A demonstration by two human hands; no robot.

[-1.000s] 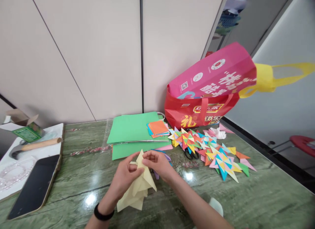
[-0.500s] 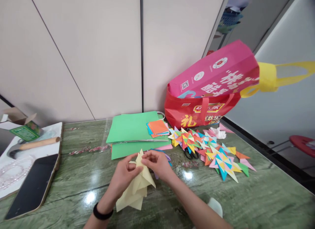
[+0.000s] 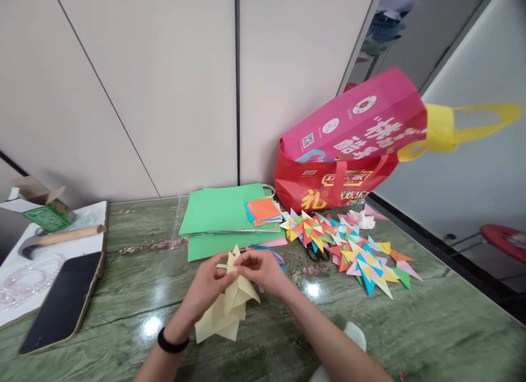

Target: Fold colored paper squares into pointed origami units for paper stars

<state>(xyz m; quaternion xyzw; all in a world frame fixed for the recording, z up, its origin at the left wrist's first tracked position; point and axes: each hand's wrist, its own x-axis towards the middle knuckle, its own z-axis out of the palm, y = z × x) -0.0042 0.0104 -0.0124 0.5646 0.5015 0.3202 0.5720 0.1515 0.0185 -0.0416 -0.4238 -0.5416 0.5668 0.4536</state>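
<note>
A pale yellow folded paper piece (image 3: pixel 230 311) hangs between my two hands, its layered, pleated lower part spreading downward above the green table. My left hand (image 3: pixel 211 283) pinches its upper left side between thumb and fingers. At the upper right side, my right hand (image 3: pixel 258 269) grips the paper's narrow tip with thumb and forefinger. A black band (image 3: pixel 172 342) circles my left wrist. Just behind my hands lie green paper sheets (image 3: pixel 226 209) with a small stack of orange and blue squares (image 3: pixel 264 210) on them.
Colourful folded paper stars (image 3: pixel 367 264) heap at the right, with black scissors (image 3: pixel 317 254) partly under them. A red gift bag (image 3: pixel 304 182) stands behind, holding a pink bag (image 3: pixel 361 116). At left are a phone (image 3: pixel 63 300), a wooden-handled tool (image 3: pixel 72 237) and an opened box (image 3: pixel 47 217).
Both hands keep their pinch on the yellow paper, with the fingers shifting only slightly near its tip. The camera view has moved a little.
</note>
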